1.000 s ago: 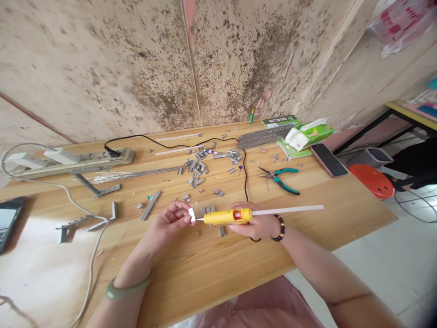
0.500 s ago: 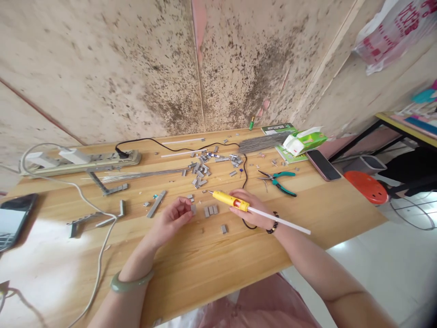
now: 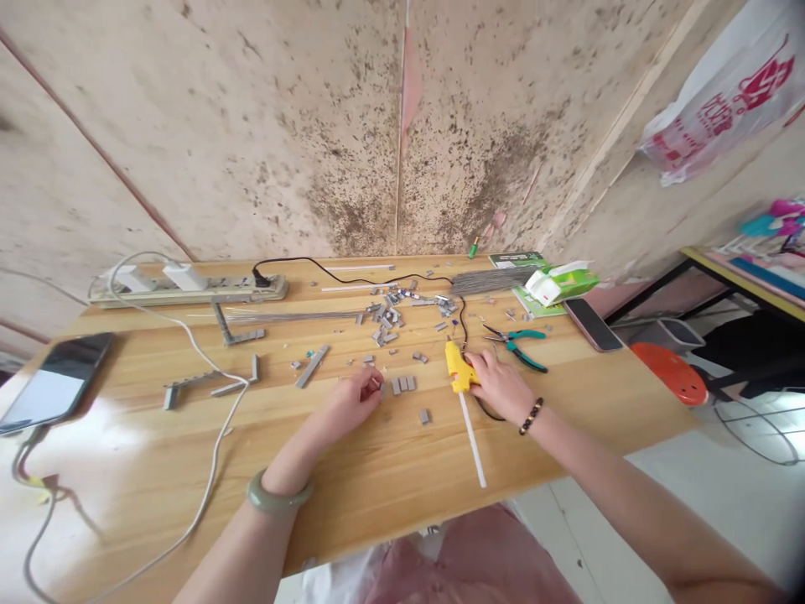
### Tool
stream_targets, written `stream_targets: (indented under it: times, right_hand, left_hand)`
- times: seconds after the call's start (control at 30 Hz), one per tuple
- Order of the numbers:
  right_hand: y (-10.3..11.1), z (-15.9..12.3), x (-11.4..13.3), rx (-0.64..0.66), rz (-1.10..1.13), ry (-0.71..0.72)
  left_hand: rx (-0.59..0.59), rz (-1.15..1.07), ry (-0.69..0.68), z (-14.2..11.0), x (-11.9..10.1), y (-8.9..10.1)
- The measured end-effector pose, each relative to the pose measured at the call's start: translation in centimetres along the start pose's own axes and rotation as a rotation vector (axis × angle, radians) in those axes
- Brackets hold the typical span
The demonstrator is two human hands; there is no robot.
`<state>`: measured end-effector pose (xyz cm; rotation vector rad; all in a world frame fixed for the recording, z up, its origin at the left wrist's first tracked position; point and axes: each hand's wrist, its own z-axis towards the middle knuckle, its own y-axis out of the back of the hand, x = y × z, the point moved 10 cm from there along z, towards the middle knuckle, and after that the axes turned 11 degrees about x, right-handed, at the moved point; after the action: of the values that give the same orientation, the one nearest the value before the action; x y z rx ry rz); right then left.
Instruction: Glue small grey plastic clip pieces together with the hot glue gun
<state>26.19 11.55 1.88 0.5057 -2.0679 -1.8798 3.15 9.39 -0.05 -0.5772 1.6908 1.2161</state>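
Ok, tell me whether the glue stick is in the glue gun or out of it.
Partly in: the white glue stick enters the rear of the yellow glue gun, and a long length sticks out behind.

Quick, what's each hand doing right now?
Left hand: fingers pinched closed, seemingly on a small grey piece.
Right hand: closed around the yellow glue gun, its nozzle pointing toward the wall.

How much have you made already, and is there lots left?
Some angled grey shapes look already joined. The left hand pinches a small grey piece; the right hand grips the yellow glue gun. Many loose grey blocks lie scattered, so plenty seems left.
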Motion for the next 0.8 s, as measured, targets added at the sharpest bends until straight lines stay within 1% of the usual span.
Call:
stream_targets:
  times: [0.13, 0.23, 0.3, 0.37, 0.47, 0.57, 0.63, 0.73, 0.8]
  right_hand:
    - [0.0, -0.8, -0.9, 0.037, -0.002, 0.139]
    - [0.2, -1.0, -0.7, 0.038, 0.004, 0.234]
    - [0.1, -0.8, -0.5, 0.047, 0.007, 0.265]
    - [-0.2, -0.5, -0.5, 0.063, 0.005, 0.272]
    - [-0.3, -0.1, -0.7, 0.083, -0.004, 0.259]
    - [0.8, -0.2, -0.5, 0.056, -0.035, 0.188]
    - [2.0, -0.5, 0.9, 0.007, -0.033, 0.163]
    - [3.2, -0.9, 5.4, -0.018, 0.082, 0.248]
    - [3.3, -0.8, 8.6, -0.008, 0.152, 0.296]
  left_hand:
    - [-0.043, 0.128, -0.006, -0.2, -0.7, 0.5]
    - [-0.097, 0.189, -0.008, -0.4, -1.1, 1.2]
    - [-0.108, 0.205, -0.001, -0.4, -0.9, 1.4]
    - [-0.093, 0.187, 0.01, -0.4, -0.6, 1.3]
    - [-0.06, 0.103, 0.027, -0.2, 0.1, 0.9]
    - [-0.055, 0.063, 0.053, -0.1, 0.4, 0.9]
    - [-0.069, 0.099, 0.073, -0.1, 0.6, 1.1]
    - [-0.125, 0.164, 0.051, -0.3, 0.4, 1.7]
    - [-0.154, 0.218, 0.024, -0.4, 0.2, 2.1]
